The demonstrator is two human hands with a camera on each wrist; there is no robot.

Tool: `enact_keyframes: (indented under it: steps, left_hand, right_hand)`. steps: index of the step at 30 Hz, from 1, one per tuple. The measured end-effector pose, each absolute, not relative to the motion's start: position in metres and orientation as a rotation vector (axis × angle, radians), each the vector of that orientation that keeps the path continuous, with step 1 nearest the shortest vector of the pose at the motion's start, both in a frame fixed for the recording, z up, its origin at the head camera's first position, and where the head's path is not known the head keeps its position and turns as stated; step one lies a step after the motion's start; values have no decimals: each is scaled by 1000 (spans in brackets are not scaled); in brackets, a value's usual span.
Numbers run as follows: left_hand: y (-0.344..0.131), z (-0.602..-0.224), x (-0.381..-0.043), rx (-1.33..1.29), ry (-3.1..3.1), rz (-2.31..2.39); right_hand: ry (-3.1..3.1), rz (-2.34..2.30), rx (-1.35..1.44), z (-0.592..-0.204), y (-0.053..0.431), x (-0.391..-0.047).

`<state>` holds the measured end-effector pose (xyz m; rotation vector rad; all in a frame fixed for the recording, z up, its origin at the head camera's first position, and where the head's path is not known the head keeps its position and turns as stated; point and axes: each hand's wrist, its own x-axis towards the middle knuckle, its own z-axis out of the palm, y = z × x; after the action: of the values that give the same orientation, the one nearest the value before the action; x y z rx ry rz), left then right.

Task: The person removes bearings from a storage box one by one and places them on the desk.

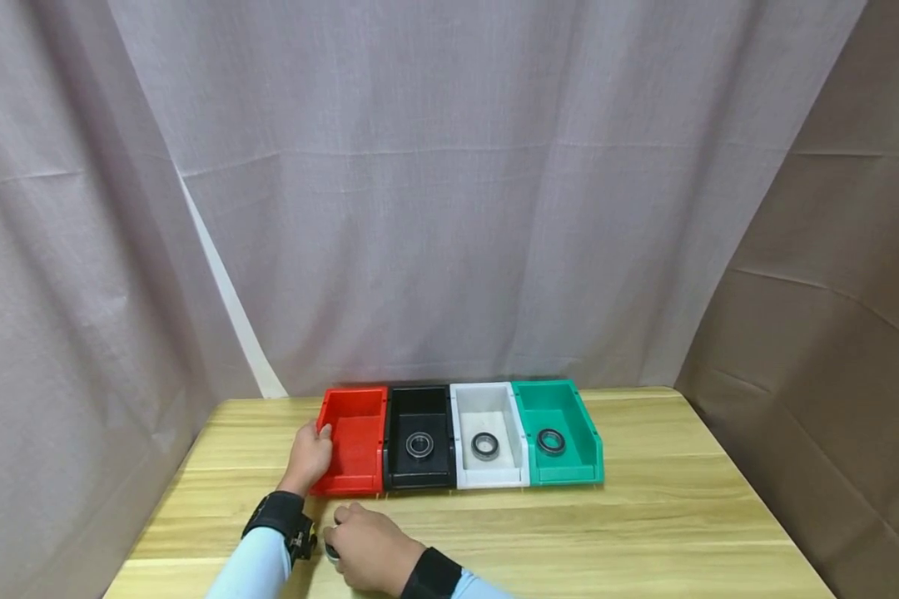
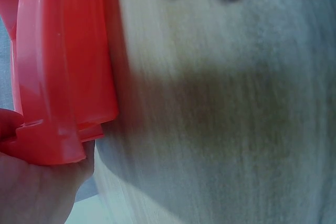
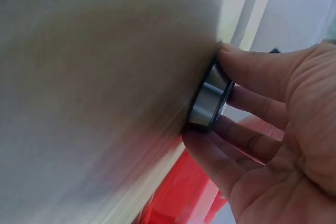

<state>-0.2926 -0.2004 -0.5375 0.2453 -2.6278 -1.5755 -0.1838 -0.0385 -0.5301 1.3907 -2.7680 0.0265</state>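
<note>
My left hand point(image 1: 309, 459) grips the left side wall of the red bin point(image 1: 354, 482), with the thumb over its rim; the left wrist view shows the hand at the bin's edge. In front of that bin, my right hand point(image 1: 374, 545) pinches a bearing point(image 3: 209, 100) between thumb and fingers, close to the tabletop. The held bearing looks like a shiny steel ring with dark edges, mostly hidden in the head view. One bearing point(image 1: 419, 445) lies in the black bin point(image 1: 418, 399), another bearing point(image 1: 485, 446) in the white bin point(image 1: 487, 477), and a third bearing point(image 1: 551, 442) in the green bin point(image 1: 569, 476).
The bins stand side by side in a row at the back of the wooden table point(image 1: 644, 516). Behind them hangs a grey curtain point(image 1: 449, 208), and a brown curtain point(image 1: 831, 333) drapes along the right side.
</note>
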Motion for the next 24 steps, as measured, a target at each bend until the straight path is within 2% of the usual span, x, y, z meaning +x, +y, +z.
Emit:
enact_keyframes:
  steps: [5, 24]
  left_hand:
    - [-201, -537, -292, 245, -2626, -1572]
    - [-199, -538, -293, 249, -2630, -1597]
  right_hand:
    - [-2853, 52, 1472, -528, -42, -180]
    - [-3005, 266, 1503, -525, -37, -180]
